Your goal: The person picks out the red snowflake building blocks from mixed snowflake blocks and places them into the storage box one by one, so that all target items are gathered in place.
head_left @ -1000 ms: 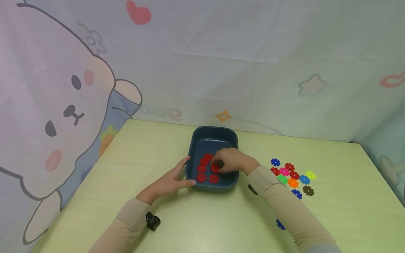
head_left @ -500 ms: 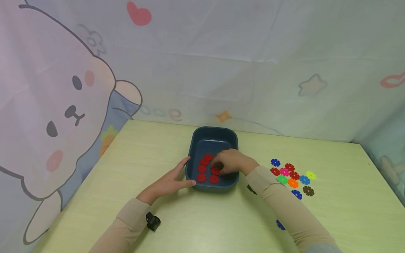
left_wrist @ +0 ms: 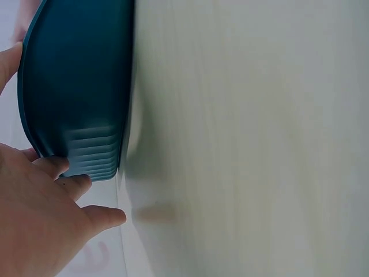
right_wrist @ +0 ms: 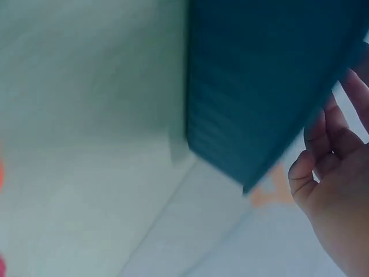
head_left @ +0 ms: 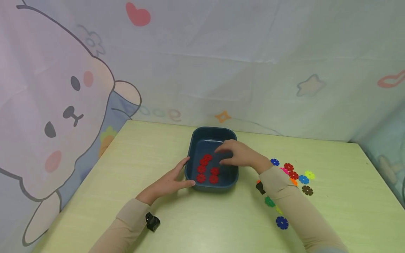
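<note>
A dark blue rectangular bin [head_left: 228, 180] stands on the table with several red notched plastic discs [head_left: 201, 169] lying on its floor. My left hand [head_left: 166, 182] is at the bin's front left corner, the thumb lying at the front rim and the fingers stretched along the left wall. In the left wrist view those fingers [left_wrist: 75, 187] touch the ribbed end of the bin's outer side. My right hand [head_left: 242, 154] hovers over the bin's right side, thumb and fingers apart with nothing between them. A red disc [head_left: 214, 171] lies just in front of its thumb.
Right of the bin lie scattered discs in several colours, among them a brown disc [head_left: 307, 190] and a yellow disc [head_left: 309, 174]. Nearer are a green disc [head_left: 270, 201] and a blue disc [head_left: 282, 222]. The right forearm covers some. A printed cloth [head_left: 196, 70] hangs behind the table.
My right hand has let go of a red disc inside the bin and moved up and right, its fingers spreading. The left hand stays put. Green and blue discs near the forearm are now uncovered.
</note>
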### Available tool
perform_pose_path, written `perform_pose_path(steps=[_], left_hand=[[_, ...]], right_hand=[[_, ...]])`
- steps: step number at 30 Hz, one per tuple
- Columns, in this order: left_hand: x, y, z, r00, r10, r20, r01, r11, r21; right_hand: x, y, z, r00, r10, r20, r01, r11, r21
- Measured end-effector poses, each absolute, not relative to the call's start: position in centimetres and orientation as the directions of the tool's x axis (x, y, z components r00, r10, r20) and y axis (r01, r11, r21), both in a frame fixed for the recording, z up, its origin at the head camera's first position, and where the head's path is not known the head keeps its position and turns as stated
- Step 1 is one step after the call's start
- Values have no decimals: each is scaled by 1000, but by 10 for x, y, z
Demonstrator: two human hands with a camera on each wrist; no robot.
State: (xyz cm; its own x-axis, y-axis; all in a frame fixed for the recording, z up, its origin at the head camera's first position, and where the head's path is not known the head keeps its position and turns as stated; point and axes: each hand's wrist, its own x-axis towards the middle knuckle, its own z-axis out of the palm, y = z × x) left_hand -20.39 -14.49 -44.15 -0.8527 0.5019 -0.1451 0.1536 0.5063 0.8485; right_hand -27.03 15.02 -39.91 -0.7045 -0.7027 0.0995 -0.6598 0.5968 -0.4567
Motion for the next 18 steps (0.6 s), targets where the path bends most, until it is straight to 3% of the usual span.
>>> perform_pose_path(steps=[7, 12, 18], left_hand=[[-205, -144, -442, -851, 504, -149, 152, 508, 848], [-204, -144, -443, -851, 502, -155, 148, 512, 846], [-203, -143, -441, -849, 505, -158, 144, 508, 849]], right_hand=[[-262, 203, -393, -803, -576, 152, -552, 625, -552], [-252, 241, -397, -876, -471, 103, -441, 695, -569], [-240, 277, -409, -904, -426, 22, -362, 738, -569]])
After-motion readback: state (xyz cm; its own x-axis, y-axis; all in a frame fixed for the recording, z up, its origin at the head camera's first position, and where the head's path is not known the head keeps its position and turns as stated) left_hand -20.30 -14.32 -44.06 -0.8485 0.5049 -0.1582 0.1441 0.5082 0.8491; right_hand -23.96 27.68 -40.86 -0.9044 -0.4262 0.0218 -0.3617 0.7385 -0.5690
